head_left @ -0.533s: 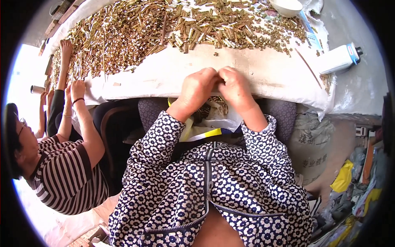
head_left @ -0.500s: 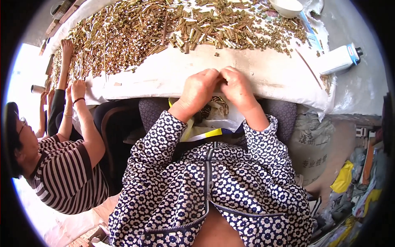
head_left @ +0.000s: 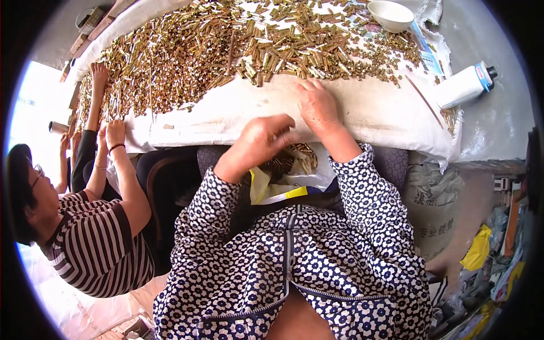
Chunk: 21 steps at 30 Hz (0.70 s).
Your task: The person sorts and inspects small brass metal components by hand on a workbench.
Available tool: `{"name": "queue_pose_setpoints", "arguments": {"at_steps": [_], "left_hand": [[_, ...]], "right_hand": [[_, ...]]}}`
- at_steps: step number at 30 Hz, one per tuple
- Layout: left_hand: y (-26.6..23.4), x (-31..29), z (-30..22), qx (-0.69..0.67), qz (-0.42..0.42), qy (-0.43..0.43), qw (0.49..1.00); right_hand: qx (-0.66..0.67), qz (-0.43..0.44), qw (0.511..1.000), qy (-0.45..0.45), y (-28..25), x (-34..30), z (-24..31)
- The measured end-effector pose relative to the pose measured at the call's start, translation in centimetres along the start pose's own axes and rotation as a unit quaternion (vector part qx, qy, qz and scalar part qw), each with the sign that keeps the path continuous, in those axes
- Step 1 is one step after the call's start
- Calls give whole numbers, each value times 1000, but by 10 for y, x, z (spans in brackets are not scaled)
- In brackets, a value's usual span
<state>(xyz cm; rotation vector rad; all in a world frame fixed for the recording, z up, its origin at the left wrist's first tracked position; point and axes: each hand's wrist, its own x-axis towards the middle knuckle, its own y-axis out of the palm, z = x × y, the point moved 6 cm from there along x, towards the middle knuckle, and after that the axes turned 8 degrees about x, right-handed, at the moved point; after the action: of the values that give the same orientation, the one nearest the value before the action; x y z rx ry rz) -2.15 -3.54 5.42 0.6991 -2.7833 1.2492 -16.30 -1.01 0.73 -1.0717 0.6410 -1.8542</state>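
My left hand (head_left: pixel 263 140) hangs above my lap near the table's front edge, blurred by motion. Its thumb and fingers are apart, and nothing shows between them. Below it, an opened plastic bag (head_left: pixel 320 170) with a yellow band holds brass-coloured metal pieces (head_left: pixel 303 156). My right hand (head_left: pixel 318 107) is over the white cloth at the near edge of the pile. Its fingers are bent together and point down; whatever they pinch is hidden. Slim brass-coloured tubes (head_left: pixel 306 51) lie just beyond it, with many small brass-coloured pieces (head_left: pixel 175 68) heaped to the left.
A white bowl (head_left: pixel 391 16) stands at the back right. A white bottle (head_left: pixel 467 85) lies at the table's right end, near a thin stick (head_left: pixel 425 101). On the left, a co-worker in a striped shirt (head_left: pixel 99 243) reaches into the heap. Plastic bags (head_left: pixel 476 249) lie at lower right.
My hands, which met over the table's front edge, have separated. My left has come back over the bag with its fingers parting; the right has reached forward to the pile's edge.
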Motion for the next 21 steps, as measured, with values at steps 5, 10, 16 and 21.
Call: {"name": "queue_pose_setpoints", "arguments": {"at_steps": [5,10,16,21], "left_hand": [[-26,54,46,128,-151,-69,978],[-17,102,81,308,-104,-82,942],[-4,101,83,281,-132,-40,950],[-1,59,72,-146,-127,-205,959]], "right_hand": [[-2,-23,999,-42,-6,0,8],[-16,-54,998,-33,-5,0,10],[-15,-83,996,-8,-11,-8,3],[145,-117,980,67,-24,-17,0]]}}
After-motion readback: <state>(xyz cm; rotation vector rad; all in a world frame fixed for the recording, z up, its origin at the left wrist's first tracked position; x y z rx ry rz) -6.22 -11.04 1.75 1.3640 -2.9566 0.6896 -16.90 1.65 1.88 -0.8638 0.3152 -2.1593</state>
